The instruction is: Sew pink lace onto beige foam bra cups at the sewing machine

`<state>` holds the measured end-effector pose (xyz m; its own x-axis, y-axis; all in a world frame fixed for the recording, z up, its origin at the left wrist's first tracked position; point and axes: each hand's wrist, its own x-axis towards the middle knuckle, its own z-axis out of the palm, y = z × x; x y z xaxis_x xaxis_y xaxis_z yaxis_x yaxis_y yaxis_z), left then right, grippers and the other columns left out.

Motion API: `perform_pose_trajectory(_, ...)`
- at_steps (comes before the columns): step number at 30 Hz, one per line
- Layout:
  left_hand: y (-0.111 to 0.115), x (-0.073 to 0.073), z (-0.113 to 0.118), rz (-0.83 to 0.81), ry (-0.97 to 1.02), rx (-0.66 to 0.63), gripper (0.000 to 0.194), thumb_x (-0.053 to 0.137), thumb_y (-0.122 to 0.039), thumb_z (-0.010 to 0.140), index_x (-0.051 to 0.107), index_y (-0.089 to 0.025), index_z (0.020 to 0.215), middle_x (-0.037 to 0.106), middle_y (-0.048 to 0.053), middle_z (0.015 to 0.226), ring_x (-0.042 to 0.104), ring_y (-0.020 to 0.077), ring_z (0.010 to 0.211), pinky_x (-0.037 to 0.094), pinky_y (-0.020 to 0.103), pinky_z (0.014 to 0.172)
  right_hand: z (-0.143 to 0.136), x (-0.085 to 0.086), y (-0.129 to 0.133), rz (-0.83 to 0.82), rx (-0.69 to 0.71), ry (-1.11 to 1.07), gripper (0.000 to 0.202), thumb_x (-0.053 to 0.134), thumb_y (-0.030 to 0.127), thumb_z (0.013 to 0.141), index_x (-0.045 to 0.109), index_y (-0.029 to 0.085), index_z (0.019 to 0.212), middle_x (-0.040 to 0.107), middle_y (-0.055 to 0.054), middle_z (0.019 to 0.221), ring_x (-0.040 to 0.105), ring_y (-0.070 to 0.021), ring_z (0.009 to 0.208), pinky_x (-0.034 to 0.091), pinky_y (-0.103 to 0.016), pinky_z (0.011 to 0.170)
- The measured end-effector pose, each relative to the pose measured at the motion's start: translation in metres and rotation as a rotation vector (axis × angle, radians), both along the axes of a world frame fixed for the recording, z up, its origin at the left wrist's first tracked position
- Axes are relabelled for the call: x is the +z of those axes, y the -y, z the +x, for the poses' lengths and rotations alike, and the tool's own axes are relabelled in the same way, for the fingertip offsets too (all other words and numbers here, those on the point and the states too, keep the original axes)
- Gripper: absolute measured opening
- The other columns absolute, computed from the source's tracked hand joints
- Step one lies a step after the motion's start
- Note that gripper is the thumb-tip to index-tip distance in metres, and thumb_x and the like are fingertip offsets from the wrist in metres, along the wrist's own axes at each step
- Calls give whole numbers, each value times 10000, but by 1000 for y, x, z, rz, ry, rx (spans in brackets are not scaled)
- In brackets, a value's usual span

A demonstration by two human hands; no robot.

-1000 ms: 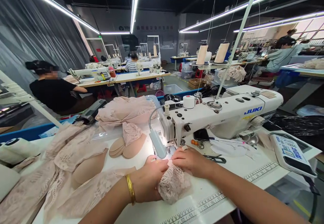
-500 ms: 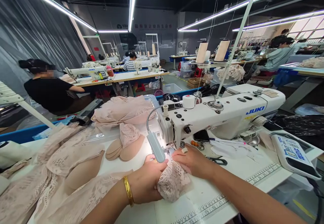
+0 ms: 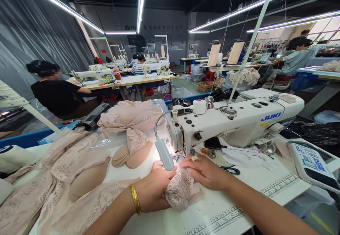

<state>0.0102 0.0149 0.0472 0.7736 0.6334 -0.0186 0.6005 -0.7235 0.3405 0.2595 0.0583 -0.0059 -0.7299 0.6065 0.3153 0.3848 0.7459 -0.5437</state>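
Observation:
A beige lace bra cup (image 3: 181,192) lies bunched at the needle end of the white sewing machine (image 3: 212,121). My left hand (image 3: 155,187), with a gold bangle at the wrist, is closed on its left side, thumb on top. From the right, my right hand (image 3: 205,173) has its fingers bent onto the cup's upper edge near the presser foot. A grey lamp (image 3: 164,154) on a bendy neck lights the spot and hides part of the needle area and the left fingertips.
Smooth beige cup pads (image 3: 120,156) and a lace piece (image 3: 136,140) lie left of the machine. More lace panels (image 3: 79,164) cover the left table. Black-handled snips (image 3: 231,170), a phone (image 3: 212,143) and a control box (image 3: 315,164) are at right. A co-worker (image 3: 57,89) sits further left.
My right hand has shifted slightly right, and its fingers look more raised over the lace. My left hand keeps its hold. The whole view has shifted a little.

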Motion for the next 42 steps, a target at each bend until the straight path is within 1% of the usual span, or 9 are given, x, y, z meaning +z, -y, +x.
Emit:
perform_pose_trajectory(3,1,-1,0,-75,59,15,310,663,-314,861,640,-300,1169,714,33,1192,671,283,1113,410,418,1057,-6,12,9,-117,107,-10,390,679,363,925,623,223,1285,695,-69,1043,589,-239,980,452,-380,917)
perform_pose_trajectory(6,1,-10,-4,-90,101,-6,110,660,-268,853,698,-291,954,725,-8,1144,650,283,1195,329,455,1132,-6,18,12,-107,128,17,106,618,292,934,650,195,965,637,-37,841,559,-212,858,448,-350,839)
perform_pose_trajectory(8,0,-17,-8,-89,103,-15,48,683,-225,819,698,-262,792,722,-26,1141,622,303,1263,280,475,1161,-1,21,9,-206,405,-8,234,591,345,973,600,194,795,585,-15,736,553,-177,761,465,-310,789)
perform_pose_trajectory(10,1,-22,-10,-89,99,-21,82,703,-204,798,699,-249,730,715,-31,1172,602,319,1304,271,475,1167,7,25,5,-433,864,-58,360,638,466,972,602,184,750,588,-14,701,577,-141,669,496,-249,714)
perform_pose_trajectory(12,2,-22,-10,-66,102,-27,87,706,-219,813,710,-250,732,716,-21,1164,615,321,1289,293,473,1153,13,29,2,-582,1015,-152,410,664,522,968,667,158,779,634,-37,716,608,-124,646,506,-211,670)
perform_pose_trajectory(16,6,-15,-6,-23,98,-39,143,670,-241,859,687,-238,717,730,-20,1140,678,282,1165,362,462,1092,16,33,4,-251,410,-215,282,567,372,1049,761,173,1002,746,-83,992,663,-170,932,489,-311,901)
perform_pose_trajectory(18,8,-13,-5,-20,90,-38,133,665,-214,849,672,-233,717,735,-36,1142,699,259,1110,382,447,1060,13,29,7,-65,312,-95,223,552,300,1041,753,203,1045,751,-67,1088,647,-190,1010,452,-368,962)
perform_pose_trajectory(31,-6,-18,-12,-34,135,-31,98,674,-203,850,697,-243,764,744,-9,1168,650,271,1223,315,428,1158,10,18,5,84,269,51,177,548,207,1020,721,207,1055,756,-5,1079,631,-173,1006,384,-350,926)
perform_pose_trajectory(42,-16,-15,-13,113,99,-3,147,589,-222,929,699,-242,834,773,37,1073,687,238,1066,377,434,1095,6,11,11,109,178,108,166,554,214,1009,697,242,1088,706,-22,1095,592,-176,970,404,-351,898)
